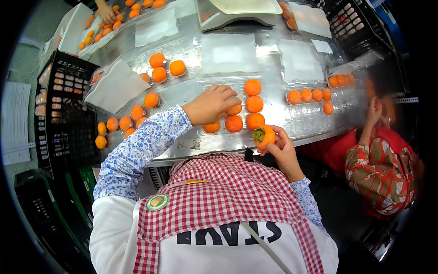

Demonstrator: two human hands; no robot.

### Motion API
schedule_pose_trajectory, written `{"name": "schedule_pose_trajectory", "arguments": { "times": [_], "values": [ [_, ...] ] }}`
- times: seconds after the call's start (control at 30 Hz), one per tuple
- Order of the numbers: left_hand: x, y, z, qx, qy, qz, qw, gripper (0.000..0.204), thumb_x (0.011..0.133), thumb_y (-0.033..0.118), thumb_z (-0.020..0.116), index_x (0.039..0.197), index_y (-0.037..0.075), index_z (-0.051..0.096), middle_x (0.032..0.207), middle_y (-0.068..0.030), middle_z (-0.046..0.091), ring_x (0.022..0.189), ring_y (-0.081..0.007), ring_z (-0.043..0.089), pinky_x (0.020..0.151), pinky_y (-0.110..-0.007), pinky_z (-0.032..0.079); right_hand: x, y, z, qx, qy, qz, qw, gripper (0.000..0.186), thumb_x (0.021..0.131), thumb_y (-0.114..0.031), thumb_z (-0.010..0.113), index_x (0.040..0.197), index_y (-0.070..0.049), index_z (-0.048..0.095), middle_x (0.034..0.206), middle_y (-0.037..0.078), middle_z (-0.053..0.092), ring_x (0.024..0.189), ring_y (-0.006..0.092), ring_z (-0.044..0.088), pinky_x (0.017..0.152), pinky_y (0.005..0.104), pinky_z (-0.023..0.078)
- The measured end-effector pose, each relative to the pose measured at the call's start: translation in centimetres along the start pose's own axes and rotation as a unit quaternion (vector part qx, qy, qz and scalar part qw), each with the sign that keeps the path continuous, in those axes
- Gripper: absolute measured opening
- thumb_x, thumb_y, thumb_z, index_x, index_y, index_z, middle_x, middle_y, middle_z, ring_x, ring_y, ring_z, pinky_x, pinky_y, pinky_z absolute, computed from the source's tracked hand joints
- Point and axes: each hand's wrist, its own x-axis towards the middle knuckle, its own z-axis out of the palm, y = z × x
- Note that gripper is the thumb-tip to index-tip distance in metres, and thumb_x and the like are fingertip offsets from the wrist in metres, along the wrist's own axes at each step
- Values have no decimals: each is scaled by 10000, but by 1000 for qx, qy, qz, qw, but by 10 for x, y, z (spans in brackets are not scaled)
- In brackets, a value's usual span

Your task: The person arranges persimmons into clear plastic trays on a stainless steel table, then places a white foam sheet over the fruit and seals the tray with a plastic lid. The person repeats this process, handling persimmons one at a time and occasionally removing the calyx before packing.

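My right hand (284,150) grips an orange persimmon (268,138) near the table's front edge, its green-brown calyx facing left. My left hand (212,104) reaches across the metal table with its fingers curled over another persimmon (234,109), which they partly hide. That fruit sits in a clear plastic tray (204,82). Around it in the tray stand several more: a column of persimmons (254,104) on the right, and a persimmon (233,123) and a half-covered persimmon (211,127) in the near row.
Loose persimmons (137,112) lie to the left beside a black crate (64,105). White sheets (228,52) lie beyond, before a scale (237,18). At right, a partly filled tray (305,114) lies by a co-worker (383,169). Another person's hand (106,13) touches fruit at the far left.
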Motion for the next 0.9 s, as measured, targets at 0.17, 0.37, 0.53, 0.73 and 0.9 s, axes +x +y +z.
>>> {"name": "schedule_pose_trajectory", "arguments": {
  "times": [0.17,0.37,0.53,0.73,0.9],
  "values": [
    [19,-9,-3,45,-91,40,994,454,787,206,713,1221,158,587,1047,-70,573,1029,-251,527,897,-393,405,3,7,-9,27,7,9,1000,527,907,-88,628,1361,-3,375,1159,157,619,921,185,660,764,282,542],
    [29,-6,-4,124,-180,86,972,391,831,254,660,1205,177,577,947,-41,558,956,-210,536,830,-357,406,10,8,-11,40,-5,13,999,540,901,-52,623,1373,-12,361,1262,170,562,1074,213,628,840,306,552],
    [34,-4,0,171,-230,94,954,333,861,276,621,1162,143,575,920,-28,566,933,-203,549,818,-353,412,13,16,-13,35,-5,-8,999,557,905,-87,638,1380,-6,359,1283,167,552,1092,205,616,827,301,551],
    [33,-6,9,198,-249,110,942,367,862,293,623,1181,125,552,908,-34,588,899,-206,578,787,-354,439,11,36,-15,36,9,-40,999,557,910,-101,639,1382,-9,357,1269,162,559,1079,203,621,810,293,549],
    [33,-7,17,194,-271,97,938,389,854,294,634,1188,117,539,886,-36,596,885,-214,589,784,-357,453,15,47,-17,40,4,-49,998,560,912,-115,643,1382,-10,356,1267,159,562,1078,204,621,813,296,546]
  ]
}}
